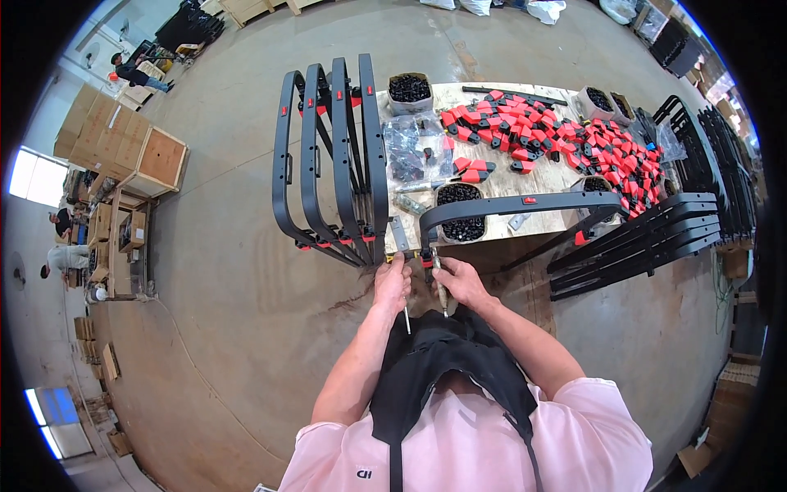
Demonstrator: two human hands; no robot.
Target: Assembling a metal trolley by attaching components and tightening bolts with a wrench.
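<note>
While I look down at my work, the frame (492, 207) spans the near edge of the worktop (507, 184), directly ahead of me, its left end coming down beside my fingers. It is a dark, matte black tube with a long rail that bends through a smooth, rounded corner at my left and then turns down. A small, bright red label (529, 200) sits about midway along the rail, the only strong colour on that stretch. At the near end, where the tube meets my hands, there is a red-and-black fitting (426, 255), and another patch of red shows on the far leg, which slants away below the rail.

My left hand (393, 283) is closed around a thin pale rod (407, 316), which pokes out beneath my fist. My right hand (463, 283) grips a long, pale, slim tool (442, 291), pointed roughly up and down, right next to the fitting; I cannot tell whether its tip touches.

Behind the rail lies a heap of small black parts (461, 225), and farther back the red-and-black pieces (525, 131) spread across the wood. Similar black frames (373, 156) stand upright in a row to my left, with small red labels too, and a stack of dark frames (635, 239) leans together at my right.
</note>
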